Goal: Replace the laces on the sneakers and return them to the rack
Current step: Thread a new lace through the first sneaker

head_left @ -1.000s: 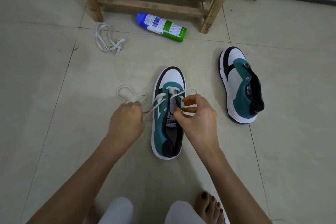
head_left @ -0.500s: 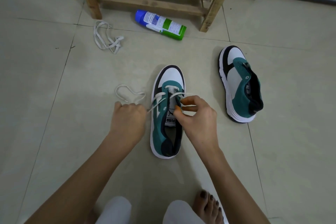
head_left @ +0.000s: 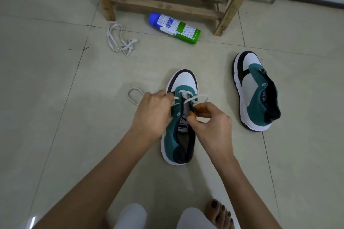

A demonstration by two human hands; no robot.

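The sneaker (head_left: 173, 134) lies on the floor (head_left: 65, 135), toe toward 12 o'clock, with a lace (head_left: 193, 98) through its front eyelets. The left hand (head_left: 150, 115) grips the lace at 9 o'clock, fingers curled. The right hand (head_left: 210, 122) pinches it at 3. A second sneaker (head_left: 256, 93) lies at 2 o'clock. A can (head_left: 175, 28) and a spare lace (head_left: 119, 40) lie toward 12 and 11, by the rack (head_left: 167, 2).

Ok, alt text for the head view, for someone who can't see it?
Left hand and right hand thread a white lace into a green-and-white sneaker on the tiled floor. A second sneaker, unlaced, lies to its right; a loose lace and a spray can lie beside a wooden rack behind.
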